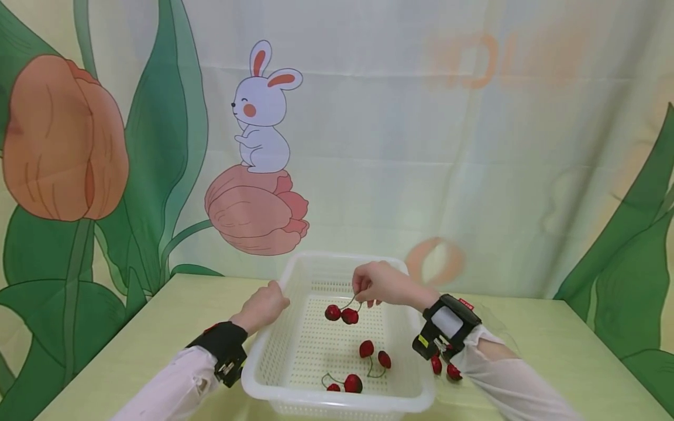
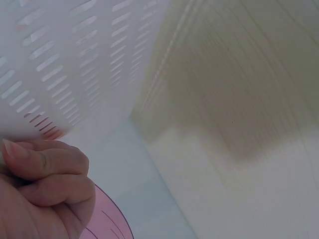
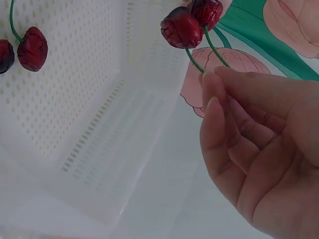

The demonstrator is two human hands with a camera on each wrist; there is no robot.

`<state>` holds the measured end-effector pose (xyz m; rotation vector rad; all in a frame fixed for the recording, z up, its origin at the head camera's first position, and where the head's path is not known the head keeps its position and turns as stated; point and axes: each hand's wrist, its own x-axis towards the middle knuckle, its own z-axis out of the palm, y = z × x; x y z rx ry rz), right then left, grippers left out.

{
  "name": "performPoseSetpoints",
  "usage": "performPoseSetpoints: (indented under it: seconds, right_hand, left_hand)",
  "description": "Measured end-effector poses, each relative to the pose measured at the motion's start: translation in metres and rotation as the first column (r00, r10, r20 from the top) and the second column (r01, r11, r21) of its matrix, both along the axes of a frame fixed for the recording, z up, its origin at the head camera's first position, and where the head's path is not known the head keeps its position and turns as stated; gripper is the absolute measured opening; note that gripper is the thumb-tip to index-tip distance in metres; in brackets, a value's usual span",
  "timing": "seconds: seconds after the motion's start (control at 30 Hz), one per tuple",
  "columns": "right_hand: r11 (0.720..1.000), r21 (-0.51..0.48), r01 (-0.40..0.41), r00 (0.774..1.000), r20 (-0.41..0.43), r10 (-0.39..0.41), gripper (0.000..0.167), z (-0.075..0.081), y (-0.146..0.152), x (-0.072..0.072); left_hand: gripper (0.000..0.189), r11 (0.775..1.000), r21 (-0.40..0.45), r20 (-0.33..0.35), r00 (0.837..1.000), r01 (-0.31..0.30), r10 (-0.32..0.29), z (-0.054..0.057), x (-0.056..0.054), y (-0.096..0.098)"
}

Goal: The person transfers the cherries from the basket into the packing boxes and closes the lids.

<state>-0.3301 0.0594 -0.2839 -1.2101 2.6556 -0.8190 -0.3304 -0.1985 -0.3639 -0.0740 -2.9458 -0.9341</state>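
Observation:
A white plastic basket (image 1: 337, 401) with slotted sides and a perforated bottom stands on the table. On its left rim, my left hand (image 1: 262, 307) grips the edge with curled fingers; the left wrist view shows that hand (image 2: 47, 184) beside the slotted wall. Over the basket, my right hand (image 1: 387, 283) pinches the green stems of a pair of red cherries (image 1: 341, 314) between thumb and fingertips. The cherries hang below the fingers in the head view. Two more pairs lie on the basket's bottom: one pair (image 1: 367, 349) right of centre, another (image 1: 353, 383) near the front wall.
Outside the basket, more red cherries (image 1: 453, 372) lie on the table to the right, partly behind the right wrist's camera. A pale yellow-green cloth covers the table (image 1: 142, 345). Behind it hangs a curtain (image 1: 363, 146) printed with tulips and a rabbit.

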Motion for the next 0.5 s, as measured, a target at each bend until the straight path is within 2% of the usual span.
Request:
performPoseSetpoints:
  seconds: [0.23,0.4,0.5]
  right_hand:
    - [0.999,-0.02,0.032,0.999,-0.014,-0.032,0.014,0.004,0.008,0.001]
    - [0.999,-0.019,0.036,0.999,0.003,-0.036,0.009,0.008,0.017,0.001]
    - [0.999,-0.023,0.044,0.999,0.016,-0.043,0.007,0.01,0.022,0.002]
  left_hand:
    - [0.035,1.0,0.017,0.013,1.0,-0.006,0.005,0.001,-0.001,0.0]
    - [0.033,1.0,-0.009,-0.007,1.0,-0.007,0.007,-0.002,-0.004,-0.001]
    - [0.034,1.0,-0.008,-0.013,1.0,0.0,0.0,-0.001,-0.002,0.0]
